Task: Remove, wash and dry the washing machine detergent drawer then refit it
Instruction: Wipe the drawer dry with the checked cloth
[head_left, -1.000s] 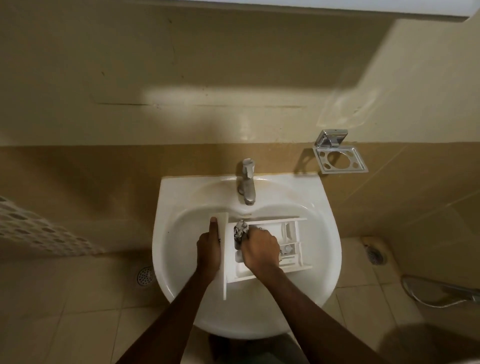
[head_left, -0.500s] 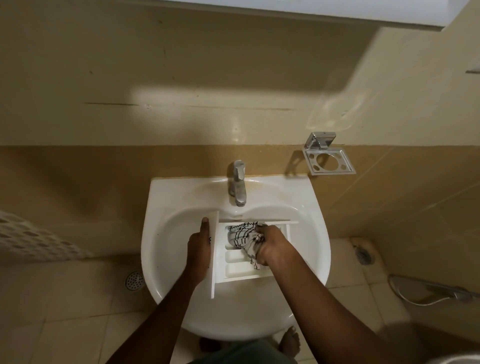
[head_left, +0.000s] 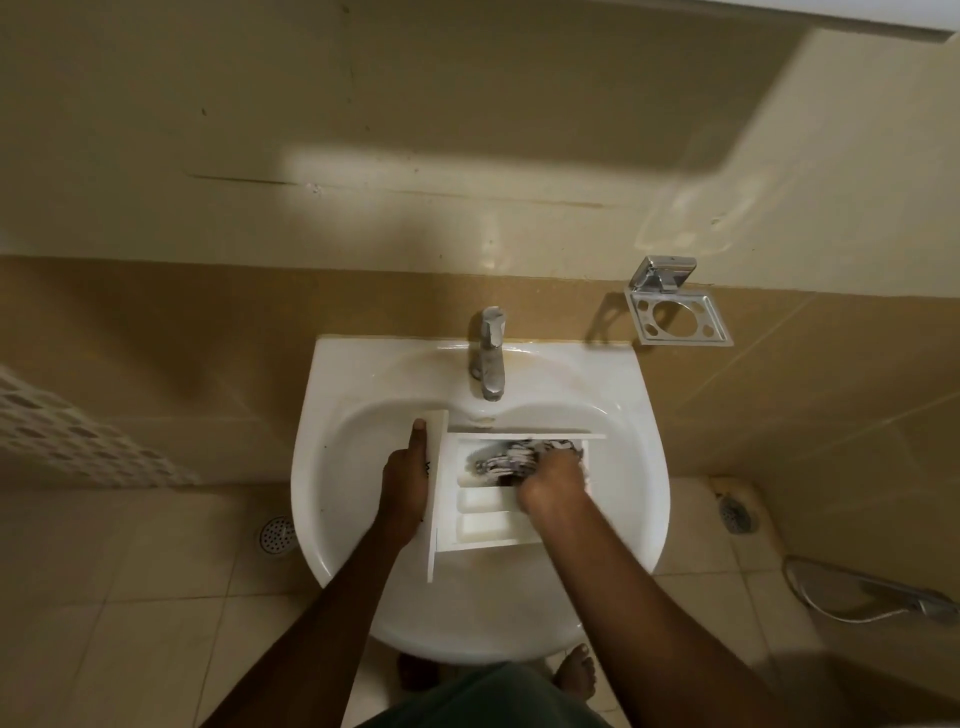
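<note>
The white detergent drawer (head_left: 480, 525) lies across the bowl of the white basin (head_left: 343, 467), its front panel turned to the left. My left hand (head_left: 405, 486) grips that front panel, thumb up along its edge. My right hand (head_left: 553, 480) is closed on a black-and-white checked cloth (head_left: 511, 457) and presses it into the drawer's far compartment. The two nearer small compartments lie uncovered. No water runs from the tap.
A chrome tap (head_left: 488, 358) stands at the back of the basin. A chrome holder (head_left: 675, 314) is fixed to the wall at the right. Floor drains (head_left: 278, 535) sit left and right of the basin, and a hand shower (head_left: 872, 597) lies at the right.
My right hand has moved the cloth from the drawer's near-left part towards its far compartment. My left hand stays on the front panel. The camera view has shifted slightly.
</note>
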